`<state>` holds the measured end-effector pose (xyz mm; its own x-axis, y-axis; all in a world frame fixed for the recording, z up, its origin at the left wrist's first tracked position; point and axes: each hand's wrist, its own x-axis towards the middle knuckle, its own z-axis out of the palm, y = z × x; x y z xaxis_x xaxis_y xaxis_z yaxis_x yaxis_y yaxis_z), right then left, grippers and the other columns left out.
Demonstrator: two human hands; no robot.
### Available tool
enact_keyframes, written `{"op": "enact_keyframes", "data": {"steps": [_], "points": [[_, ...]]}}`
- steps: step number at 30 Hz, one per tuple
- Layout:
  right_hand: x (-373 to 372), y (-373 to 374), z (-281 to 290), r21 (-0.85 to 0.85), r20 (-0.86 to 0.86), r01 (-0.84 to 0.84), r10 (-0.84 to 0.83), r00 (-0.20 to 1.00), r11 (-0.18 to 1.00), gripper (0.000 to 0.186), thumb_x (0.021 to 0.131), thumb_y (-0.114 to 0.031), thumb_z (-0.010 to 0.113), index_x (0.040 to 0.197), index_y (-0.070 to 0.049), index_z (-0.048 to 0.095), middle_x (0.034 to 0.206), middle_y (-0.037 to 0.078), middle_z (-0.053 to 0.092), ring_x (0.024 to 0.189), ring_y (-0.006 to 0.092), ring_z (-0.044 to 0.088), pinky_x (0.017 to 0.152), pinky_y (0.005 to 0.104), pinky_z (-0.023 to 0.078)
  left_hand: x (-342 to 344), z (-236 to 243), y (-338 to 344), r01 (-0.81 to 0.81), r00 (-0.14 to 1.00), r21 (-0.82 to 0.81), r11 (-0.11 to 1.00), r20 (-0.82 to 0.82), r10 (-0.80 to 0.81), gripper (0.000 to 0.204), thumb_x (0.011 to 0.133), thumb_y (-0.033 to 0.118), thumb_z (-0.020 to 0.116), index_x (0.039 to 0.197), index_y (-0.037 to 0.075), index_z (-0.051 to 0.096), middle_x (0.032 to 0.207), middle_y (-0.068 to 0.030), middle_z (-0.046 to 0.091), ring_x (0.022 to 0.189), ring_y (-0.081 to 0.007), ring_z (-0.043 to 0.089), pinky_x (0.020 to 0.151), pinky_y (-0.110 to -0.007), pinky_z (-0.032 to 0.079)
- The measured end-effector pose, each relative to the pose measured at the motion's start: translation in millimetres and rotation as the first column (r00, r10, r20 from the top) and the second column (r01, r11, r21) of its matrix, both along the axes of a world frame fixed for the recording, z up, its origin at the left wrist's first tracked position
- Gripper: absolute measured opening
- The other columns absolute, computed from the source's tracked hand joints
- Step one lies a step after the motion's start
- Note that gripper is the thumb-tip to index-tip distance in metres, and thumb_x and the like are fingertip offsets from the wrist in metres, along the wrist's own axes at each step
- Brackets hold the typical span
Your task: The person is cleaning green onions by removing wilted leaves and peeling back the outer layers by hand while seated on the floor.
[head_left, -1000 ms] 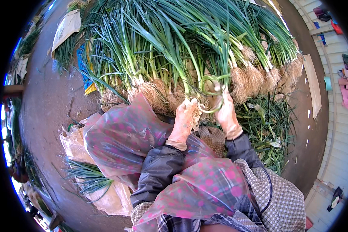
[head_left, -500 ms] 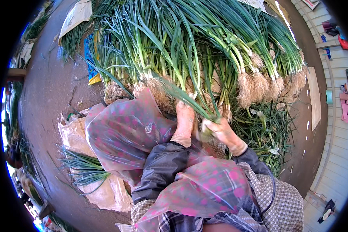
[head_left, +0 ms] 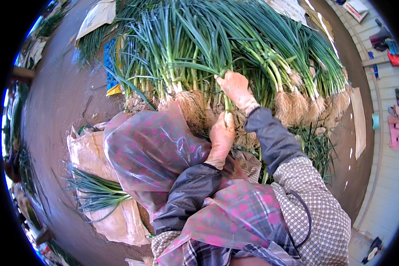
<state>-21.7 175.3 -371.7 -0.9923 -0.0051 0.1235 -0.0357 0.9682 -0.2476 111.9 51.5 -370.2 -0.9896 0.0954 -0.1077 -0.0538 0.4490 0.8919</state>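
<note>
Since the earlier frame the right hand (head_left: 236,90) has climbed from the root ends up the stalks, while the left hand (head_left: 221,138) has stayed low near the roots. Both grip one green onion (head_left: 226,106) at the near edge of the big heap of green onions (head_left: 217,48): the right fingers are clamped round its green stalk, the left fingers curled shut round its white base just above the hairy roots. To do the step well, the person would likely keep the base pinned and draw along the stalk in one line, so the leaves do not snap. A small cleaned bunch (head_left: 95,193) lies on a sack (head_left: 119,221), well to the left of the heap
</note>
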Motion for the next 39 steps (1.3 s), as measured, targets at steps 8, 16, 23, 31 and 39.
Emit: {"op": "enact_keyframes", "data": {"steps": [8,16,23,31,39], "points": [[110.0,0.3,22.6,0.018,-0.152,-0.249,0.249,0.957,0.968,0.022,0.095,-0.023,0.054,0.094,-0.006,0.068,0.061,0.000,0.058,0.041,0.0090,0.045,0.033,0.0257,0.036,0.6,-34.7,-11.2,-0.113,0.992,0.130,0.985,0.077,0.103,0.035,0.094,0.027,0.046,0.098,-0.004,0.060,0.083,-0.0288,0.062,0.080,-0.0452,0.060,0.069,-0.048,0.048],[170.5,2.6,105.6,-0.802,0.597,0.562,0.272,0.755,0.201,0.026,0.085,-0.028,0.067,0.094,-0.005,0.060,0.071,-0.001,0.056,0.054,0.0087,0.049,0.049,0.0212,0.038,-0.1,-34.1,-14.5,-0.496,0.834,0.835,0.238,0.535,-0.139,0.028,0.099,0.031,0.043,0.100,0.007,0.059,0.080,0.0028,0.057,0.063,-0.0068,0.050,0.054,-0.022,0.040],[199.4,76.4,91.8,-0.980,0.151,0.169,0.161,0.975,-0.107,0.031,0.086,-0.035,0.066,0.086,-0.005,0.062,0.088,0.004,0.062,0.069,0.0110,0.058,0.063,0.0247,0.049,-7.0,2.3,-12.0,-0.455,0.843,0.658,0.600,0.535,0.054,0.024,0.099,0.030,0.046,0.103,0.009,0.055,0.070,0.0039,0.048,0.054,-0.0058,0.043,0.048,-0.022,0.036],[125.5,-6.7,44.8,-0.851,0.525,0.518,0.100,0.845,0.091,0.053,0.091,-0.047,0.056,0.127,-0.009,0.057,0.114,0.009,0.058,0.105,0.0143,0.055,0.094,0.0352,0.044,8.3,37.2,-49.0,-0.646,0.663,0.754,-0.122,0.474,-0.579,0.035,0.100,0.036,0.043,0.112,0.005,0.054,0.075,-0.0002,0.049,0.054,-0.0106,0.044,0.048,-0.024,0.040],[76.0,-53.1,44.5,-0.896,0.320,0.292,0.032,0.947,0.336,0.035,0.097,-0.030,0.049,0.095,0.002,0.063,0.058,0.002,0.053,0.047,0.0103,0.054,0.043,0.0251,0.044,3.0,27.2,-49.0,-0.638,0.660,0.679,0.363,0.725,-0.195,0.023,0.099,0.033,0.046,0.098,0.012,0.055,0.070,0.0029,0.050,0.053,-0.0071,0.045,0.041,-0.020,0.032]]}}
